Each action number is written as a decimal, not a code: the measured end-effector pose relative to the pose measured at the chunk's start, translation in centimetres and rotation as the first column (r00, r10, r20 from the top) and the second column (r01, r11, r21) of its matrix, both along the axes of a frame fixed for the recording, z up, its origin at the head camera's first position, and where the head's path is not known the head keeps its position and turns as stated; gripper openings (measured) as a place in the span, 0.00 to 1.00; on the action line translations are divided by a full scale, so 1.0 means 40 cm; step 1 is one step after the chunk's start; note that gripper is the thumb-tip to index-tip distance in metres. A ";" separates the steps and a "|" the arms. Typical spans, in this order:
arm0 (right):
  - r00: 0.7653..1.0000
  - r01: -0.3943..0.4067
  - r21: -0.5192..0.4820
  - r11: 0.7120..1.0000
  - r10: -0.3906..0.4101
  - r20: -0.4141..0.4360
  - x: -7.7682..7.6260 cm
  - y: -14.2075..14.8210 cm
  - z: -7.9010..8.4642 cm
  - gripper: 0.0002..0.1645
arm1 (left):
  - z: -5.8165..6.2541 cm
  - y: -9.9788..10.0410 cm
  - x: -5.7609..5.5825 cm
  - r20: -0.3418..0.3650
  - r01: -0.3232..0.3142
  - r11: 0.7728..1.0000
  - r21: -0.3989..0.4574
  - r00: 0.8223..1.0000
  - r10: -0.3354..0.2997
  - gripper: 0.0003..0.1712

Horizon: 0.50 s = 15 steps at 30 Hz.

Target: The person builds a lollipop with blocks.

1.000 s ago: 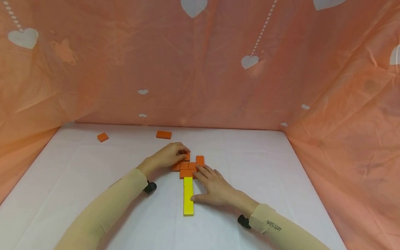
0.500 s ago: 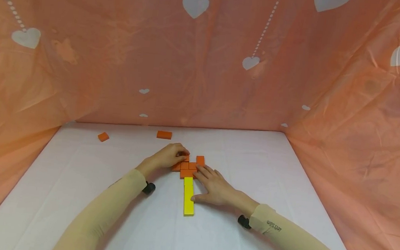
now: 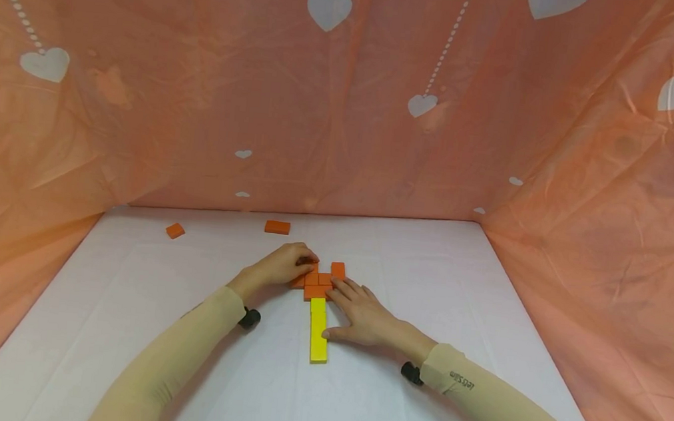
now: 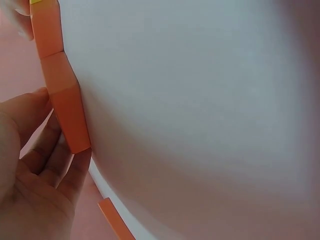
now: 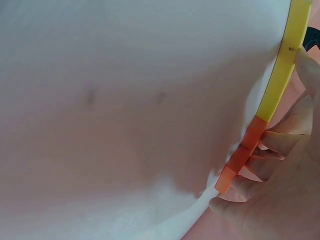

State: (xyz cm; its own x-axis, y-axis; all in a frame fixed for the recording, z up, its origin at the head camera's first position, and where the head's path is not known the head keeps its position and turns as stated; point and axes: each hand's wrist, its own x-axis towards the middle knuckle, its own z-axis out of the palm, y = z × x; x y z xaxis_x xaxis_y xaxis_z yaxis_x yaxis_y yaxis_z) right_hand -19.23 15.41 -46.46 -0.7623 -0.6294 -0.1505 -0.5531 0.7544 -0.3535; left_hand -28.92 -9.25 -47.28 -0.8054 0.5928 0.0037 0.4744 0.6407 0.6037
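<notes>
Several flat orange blocks point(image 3: 315, 292) lie fitted together on the white table in the head view. A long yellow strip point(image 3: 318, 332) runs from their near side toward the viewer. My left hand point(image 3: 284, 264) pinches an orange block point(image 4: 70, 117) at the far left of the group, thumb on one side and fingertips at its end. The right hand point(image 3: 366, 317) lies with spread, fairly straight fingers. Its fingertips touch the orange blocks point(image 5: 240, 159) on the right, and the thumb rests against the yellow strip's side. The left hand partly covers the leftmost blocks.
Two loose orange pieces lie farther back: a small block point(image 3: 175, 230) at the left and a longer block point(image 3: 277, 227) near the table's rear edge. A peach curtain point(image 3: 345, 117) with hearts hangs behind and beside the white table point(image 3: 429, 259).
The left hand has shifted very slightly toward the viewer, and the pinched orange block sits closer against the group. The right hand stays in place.
</notes>
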 end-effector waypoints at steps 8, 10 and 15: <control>1.000 0.004 0.004 1.000 -0.004 0.005 -0.001 0.000 -0.006 0.53 | -0.001 0.001 0.000 -0.002 0.000 1.000 -0.015 1.000 0.000 0.16; 1.000 0.005 0.007 1.000 -0.005 0.008 -0.001 0.000 -0.006 0.53 | -0.001 0.002 0.001 -0.003 0.000 1.000 -0.019 1.000 0.000 0.16; 1.000 0.001 0.000 1.000 -0.001 0.006 -0.001 0.000 -0.004 0.53 | -0.002 0.003 -0.001 -0.011 -0.004 1.000 -0.028 1.000 0.004 0.16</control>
